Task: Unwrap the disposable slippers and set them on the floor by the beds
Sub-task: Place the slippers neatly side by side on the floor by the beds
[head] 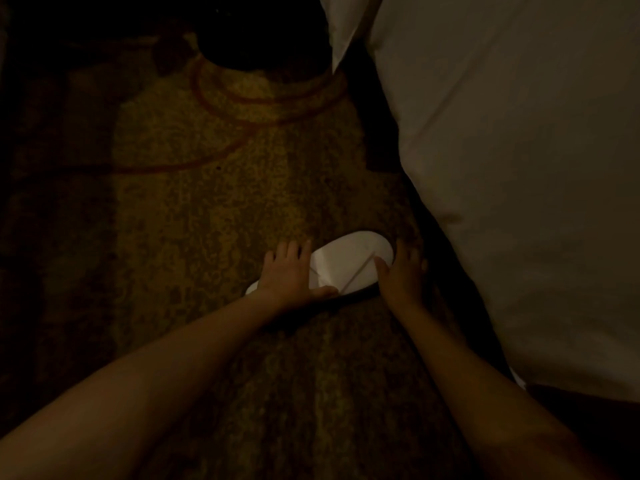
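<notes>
Because the room is very dim, only the middle of the view reads clearly. A white slipper (341, 263) lies flat on the carpet (207, 220), just beside the bed (519, 168), toe end nearest the bed's edge. Thin slanting lines cross its top; whether they are creases or the edge of a band is hard to say. A pale tip shows past the wrist at the far end from the bed — it may be the heel of the same slipper or a second one under it, and the light does not settle that.

The left hand (287, 275) rests palm down on the half of the slipper away from the bed, fingers straight and spread, thumb laid along its near edge. It covers that part entirely. The right hand (403, 275) sits between the slipper and the bed, thumb lying on the slipper's top, fingers loose and nearly straight beside the toe. It grips nothing that can be seen, though whether the fingers touch the rim is unclear in the shadow.

Both forearms run out of the bottom of the view. The bed is cut off above and to the side, showing only white sheet. Farther from the bed, the carpet fades to black; red curved lines (270, 98) cross it, and a dark shape (263, 39) beyond them cannot be made out.
</notes>
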